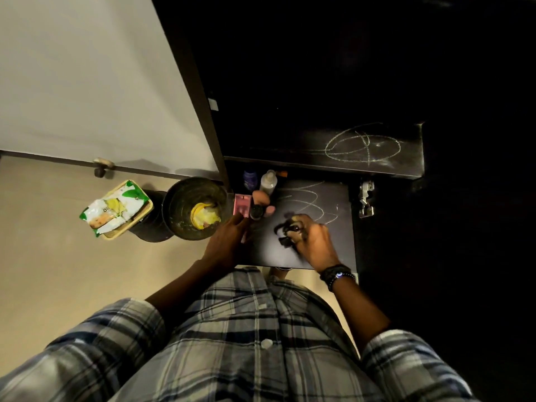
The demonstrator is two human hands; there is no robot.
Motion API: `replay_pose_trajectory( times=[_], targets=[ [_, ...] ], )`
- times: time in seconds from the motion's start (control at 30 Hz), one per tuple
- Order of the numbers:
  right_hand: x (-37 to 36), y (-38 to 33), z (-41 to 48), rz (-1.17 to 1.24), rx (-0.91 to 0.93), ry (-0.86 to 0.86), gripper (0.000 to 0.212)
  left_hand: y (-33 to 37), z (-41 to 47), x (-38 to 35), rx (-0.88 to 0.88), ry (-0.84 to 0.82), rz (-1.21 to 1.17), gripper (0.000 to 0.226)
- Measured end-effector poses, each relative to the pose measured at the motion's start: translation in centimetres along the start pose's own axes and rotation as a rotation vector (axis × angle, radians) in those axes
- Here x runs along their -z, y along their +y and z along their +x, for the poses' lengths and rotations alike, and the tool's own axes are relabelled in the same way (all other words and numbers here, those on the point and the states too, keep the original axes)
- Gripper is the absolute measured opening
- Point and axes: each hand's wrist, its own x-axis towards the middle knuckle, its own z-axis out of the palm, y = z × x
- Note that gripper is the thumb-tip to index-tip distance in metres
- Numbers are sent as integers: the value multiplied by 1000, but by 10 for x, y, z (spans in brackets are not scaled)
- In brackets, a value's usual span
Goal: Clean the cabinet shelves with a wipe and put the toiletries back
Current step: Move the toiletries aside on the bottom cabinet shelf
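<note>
A person's right hand (pixel 311 240) presses a dark crumpled wipe (pixel 285 232) onto the chalk-marked lower shelf (pixel 333 242). At nine o'clock from it, the left hand (pixel 229 242) grips a pink box (pixel 242 205). Bottles (pixel 268 182) stand at twelve o'clock.

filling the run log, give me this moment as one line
phase: wiping lower shelf | right hand: dark wipe on chalk marks | left hand: holds pink box | bottles at back

We see dim, warm light on the pale cream floor (pixel 43 271); the black cabinet interior (pixel 348 68) far right sinks into shadow. Wide-angle bending curves the edges; slight softness throughout.
</note>
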Motion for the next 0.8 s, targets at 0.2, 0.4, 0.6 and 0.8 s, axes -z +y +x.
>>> replay_pose_trajectory(
  times=[0.2,0.4,0.6,0.8],
  targets=[
    [-22,-35,-11,28,108,-80,49,11,-7,5,-98,-21,-121,56],
    [-25,-46,-12,-4,141,-136,44,5,-13,5,-36,-12,-179,34],
    [-34,-35,-14,-200,115,-118,13,-17,-19,-2,188,-23,-120,28],
    [-54,-33,0,-287,145,-114,22,-35,-29,-16,214,-26,-48,12]
  ],
)
